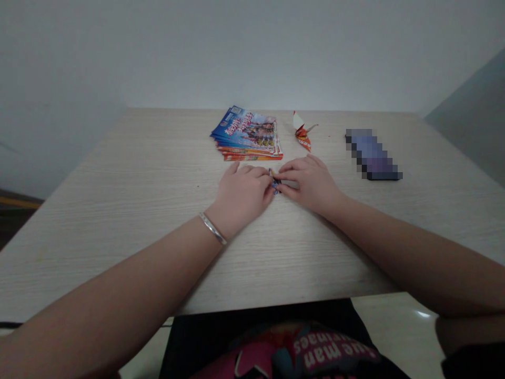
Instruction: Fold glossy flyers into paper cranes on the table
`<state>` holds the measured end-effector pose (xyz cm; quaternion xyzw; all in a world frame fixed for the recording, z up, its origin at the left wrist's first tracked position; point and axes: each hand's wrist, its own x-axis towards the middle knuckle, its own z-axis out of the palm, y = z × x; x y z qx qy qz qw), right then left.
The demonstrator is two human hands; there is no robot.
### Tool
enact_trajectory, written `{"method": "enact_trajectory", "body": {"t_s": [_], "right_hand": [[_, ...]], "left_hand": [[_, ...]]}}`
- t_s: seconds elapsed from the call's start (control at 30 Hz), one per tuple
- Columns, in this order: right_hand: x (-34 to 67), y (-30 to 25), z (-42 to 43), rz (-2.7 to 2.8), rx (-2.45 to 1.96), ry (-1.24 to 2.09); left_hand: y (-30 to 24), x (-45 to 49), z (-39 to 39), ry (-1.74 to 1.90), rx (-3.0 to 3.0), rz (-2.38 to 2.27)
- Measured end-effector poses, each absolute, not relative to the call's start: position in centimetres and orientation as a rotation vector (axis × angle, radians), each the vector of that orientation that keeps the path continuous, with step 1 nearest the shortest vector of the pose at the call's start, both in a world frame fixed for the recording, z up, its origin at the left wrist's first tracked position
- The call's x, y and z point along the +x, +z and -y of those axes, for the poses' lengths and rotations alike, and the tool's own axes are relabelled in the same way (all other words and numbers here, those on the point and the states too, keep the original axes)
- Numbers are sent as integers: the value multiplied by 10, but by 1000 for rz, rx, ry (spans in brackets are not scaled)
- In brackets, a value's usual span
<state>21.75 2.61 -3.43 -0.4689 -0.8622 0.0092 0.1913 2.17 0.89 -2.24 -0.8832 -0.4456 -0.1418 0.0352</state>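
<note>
A small piece of folded printed paper (276, 185), blue and white with a bit of yellow, lies between my hands just above the table. My left hand (246, 192) is closed on its left side, the fingertips pressed together over it. On the right side, my right hand (310, 181) pinches the same paper between thumb and fingers. Much of the paper is hidden under the fingers, so its exact folded shape does not show. Beyond my right hand stands a folded paper crane (302, 134) in red, orange and white.
A fanned stack of printed leaflets (248, 131), blue with orange edges, lies behind my left hand. To the right is a dark, blurred-out flat object (373, 155). The pale wooden table (130, 221) meets a wall (252, 52) at the back.
</note>
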Motion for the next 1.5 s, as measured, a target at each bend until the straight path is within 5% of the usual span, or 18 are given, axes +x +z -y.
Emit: {"method": "enact_trajectory", "body": {"t_s": [0.67, 0.97, 1.5], "right_hand": [[224, -33, -29, 2463, -1237, 66], [231, -38, -34, 2380, -1051, 167], [229, -27, -23, 2569, -962, -120]], "left_hand": [[-19, 16, -12, -482, -2749, 1505], [-22, 8, -20, -553, -2907, 1207], [-26, 7, -19, -588, -2844, 1353]]}}
